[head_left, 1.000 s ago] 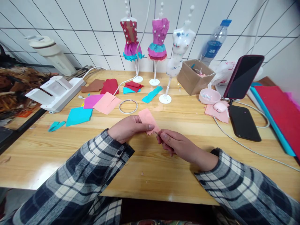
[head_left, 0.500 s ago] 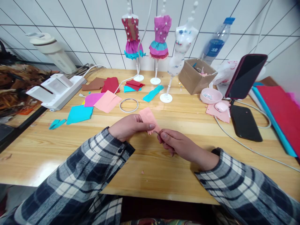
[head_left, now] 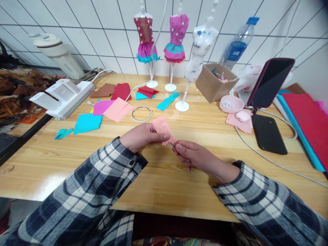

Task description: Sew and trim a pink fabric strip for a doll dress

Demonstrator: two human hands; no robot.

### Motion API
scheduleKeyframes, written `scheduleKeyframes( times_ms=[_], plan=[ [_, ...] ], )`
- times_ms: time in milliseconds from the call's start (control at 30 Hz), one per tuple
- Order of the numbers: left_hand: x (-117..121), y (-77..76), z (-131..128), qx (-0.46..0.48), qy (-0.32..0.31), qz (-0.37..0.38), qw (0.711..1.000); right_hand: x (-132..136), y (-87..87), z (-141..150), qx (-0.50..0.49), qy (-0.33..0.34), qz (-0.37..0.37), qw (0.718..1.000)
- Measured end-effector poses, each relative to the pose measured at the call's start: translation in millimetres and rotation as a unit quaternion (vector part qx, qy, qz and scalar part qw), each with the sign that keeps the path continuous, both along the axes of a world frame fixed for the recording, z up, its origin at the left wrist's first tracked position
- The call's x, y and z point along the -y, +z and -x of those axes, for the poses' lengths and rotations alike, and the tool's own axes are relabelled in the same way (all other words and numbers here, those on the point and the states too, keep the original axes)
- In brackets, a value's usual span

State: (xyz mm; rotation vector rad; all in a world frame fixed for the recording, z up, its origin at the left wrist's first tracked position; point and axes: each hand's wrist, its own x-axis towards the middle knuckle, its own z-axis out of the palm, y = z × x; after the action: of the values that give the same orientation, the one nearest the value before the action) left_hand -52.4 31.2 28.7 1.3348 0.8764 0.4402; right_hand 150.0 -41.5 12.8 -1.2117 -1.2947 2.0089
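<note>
Pinched between the thumb and fingers of my left hand is a small piece of pink crepe paper, its near edge cut in a zigzag. My right hand is closed around what look like small scissors. Only their thin metal tip shows, touching the paper's zigzag edge; my fingers hide the handles. Both hands are just above the wooden table. Beyond them lies a thin silver ring, with a larger pink sheet to its left.
Two dressed mini mannequins and a bare floral one stand at the back. To the right are a cardboard box, a pink bowl, a phone on a stand and a black power bank. A white charger sits left.
The view has shifted slightly, so the background sits a little lower-left to upper-right differently. Both hands keep their hold, with the metal tip staying at the paper's zigzag edge.
</note>
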Motion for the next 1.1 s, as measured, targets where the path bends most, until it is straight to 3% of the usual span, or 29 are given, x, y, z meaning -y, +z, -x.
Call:
scheduleKeyframes(
  times_ms=[667, 1000, 1100],
  plan=[
    [-1.7, -0.3, 0.0, 0.004, -0.003, 0.015, 1.000, -0.2, -1.4, 1.0, 0.007, -0.015, 0.008, 1.000],
    [-0.5, -1.1, -1.6, 0.032, 0.060, 0.032, 0.997, -0.9, -1.2, -0.6, -0.011, -0.014, 0.012, 1.000],
    [1.3, 0.8, -4.2, 0.072, 0.106, 0.048, 0.991, -1.2, -3.4, -1.9, -0.051, -0.056, -0.028, 0.997]
  ],
)
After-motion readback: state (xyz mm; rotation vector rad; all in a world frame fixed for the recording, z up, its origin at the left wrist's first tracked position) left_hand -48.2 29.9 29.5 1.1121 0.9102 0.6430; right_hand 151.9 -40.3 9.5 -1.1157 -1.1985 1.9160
